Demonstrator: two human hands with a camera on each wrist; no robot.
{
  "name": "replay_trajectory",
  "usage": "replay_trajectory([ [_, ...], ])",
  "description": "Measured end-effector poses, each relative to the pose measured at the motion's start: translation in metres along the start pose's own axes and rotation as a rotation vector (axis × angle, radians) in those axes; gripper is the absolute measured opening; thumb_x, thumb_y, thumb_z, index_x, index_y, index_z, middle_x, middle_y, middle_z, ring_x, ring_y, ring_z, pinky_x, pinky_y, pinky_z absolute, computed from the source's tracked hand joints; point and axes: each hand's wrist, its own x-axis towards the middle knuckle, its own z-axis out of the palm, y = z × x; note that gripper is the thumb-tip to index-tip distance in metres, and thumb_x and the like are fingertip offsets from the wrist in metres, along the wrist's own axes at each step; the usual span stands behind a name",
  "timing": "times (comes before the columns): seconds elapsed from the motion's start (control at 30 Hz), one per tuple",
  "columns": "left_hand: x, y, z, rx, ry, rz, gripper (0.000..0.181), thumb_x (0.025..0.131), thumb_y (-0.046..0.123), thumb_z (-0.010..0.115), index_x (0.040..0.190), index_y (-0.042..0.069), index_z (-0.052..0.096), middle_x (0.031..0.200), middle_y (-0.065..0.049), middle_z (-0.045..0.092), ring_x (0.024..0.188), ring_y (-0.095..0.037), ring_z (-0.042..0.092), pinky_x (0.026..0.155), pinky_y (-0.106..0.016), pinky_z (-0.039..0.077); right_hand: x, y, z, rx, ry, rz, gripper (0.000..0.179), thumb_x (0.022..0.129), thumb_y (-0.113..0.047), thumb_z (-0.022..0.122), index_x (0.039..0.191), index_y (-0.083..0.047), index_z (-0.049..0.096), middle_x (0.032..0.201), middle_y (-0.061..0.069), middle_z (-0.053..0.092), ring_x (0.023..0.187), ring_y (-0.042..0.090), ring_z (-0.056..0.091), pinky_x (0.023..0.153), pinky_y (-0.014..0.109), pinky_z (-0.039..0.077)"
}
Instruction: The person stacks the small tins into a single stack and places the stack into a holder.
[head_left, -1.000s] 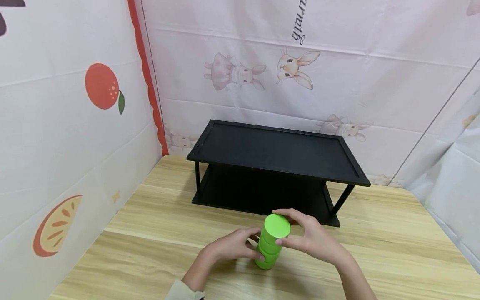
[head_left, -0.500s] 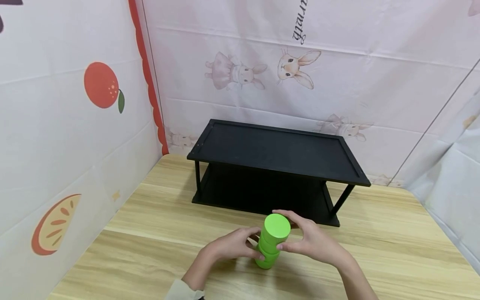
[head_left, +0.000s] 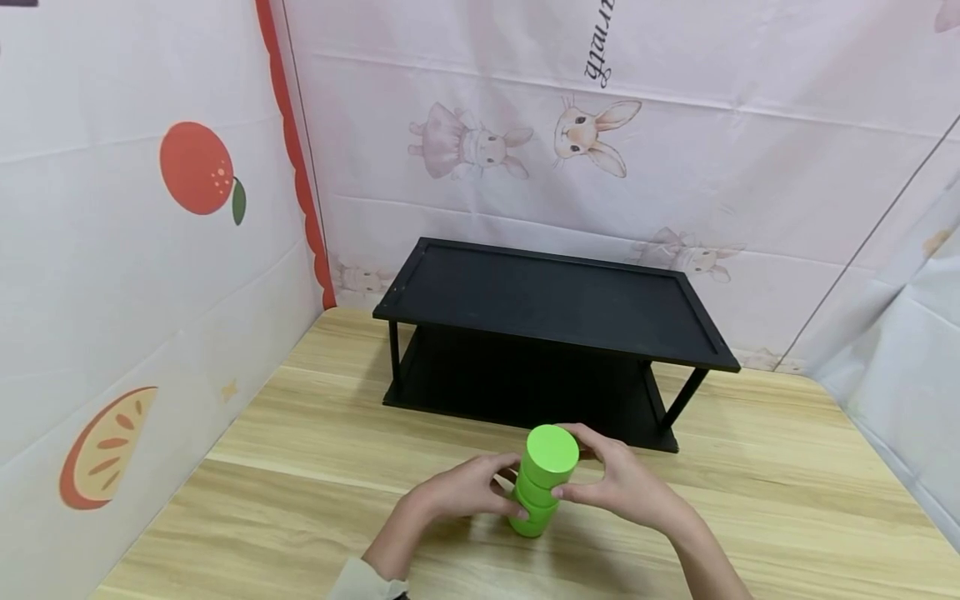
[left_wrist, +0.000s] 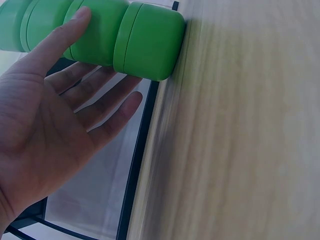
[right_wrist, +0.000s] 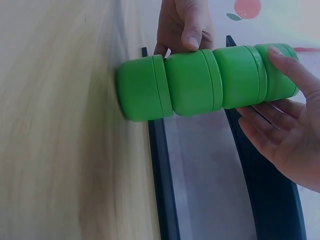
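Several small green canisters with rounded bottoms stand as one stack (head_left: 552,450) on the wooden table. In the right wrist view the stacked canisters (right_wrist: 192,82) show lid seams and sit slightly out of line. My left hand (head_left: 472,490) holds the stack low from the left, thumb on the near side and fingers behind. In the left wrist view its thumb lies across a middle canister (left_wrist: 97,32). My right hand (head_left: 618,482) grips the upper part from the right. Its thumb rests on the top canister (right_wrist: 277,75), with fingers on the opposite side.
A black two-tier shelf (head_left: 555,296) stands right behind the stack, its lower board (head_left: 517,383) shaded. The wooden table (head_left: 300,500) spreads around both hands. Printed cloth walls (head_left: 480,75) close off the back and sides.
My right hand has shifted slightly down and to the right on the top of the stack. The left hand and the stack stay almost where they were.
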Motion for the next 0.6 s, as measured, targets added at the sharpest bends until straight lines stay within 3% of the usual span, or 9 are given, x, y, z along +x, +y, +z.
replay_trajectory([
  [0.27,0.0,-0.001,0.0,0.0,0.003,0.001,0.046,0.076,0.015,0.076,0.117,0.014,0.055,0.111,0.005,0.055,0.104,-0.013,0.052,0.084,-0.027,0.047,0.0,-0.001,0.0,0.008,0.006,0.012,0.058,0.077,-0.034,0.074,0.127,-0.016,0.049,0.114,-0.007,0.057,0.099,0.013,0.054,0.085,0.035,0.046],
  [0.6,0.0,-0.002,-0.001,0.005,-0.007,0.021,0.047,0.077,0.019,0.076,0.118,0.014,0.054,0.111,0.006,0.055,0.104,-0.01,0.052,0.084,-0.024,0.046,0.0,0.009,0.006,0.02,-0.076,0.09,0.067,0.075,-0.035,0.076,0.13,-0.012,0.045,0.116,-0.006,0.055,0.104,0.015,0.053,0.086,0.038,0.046],
])
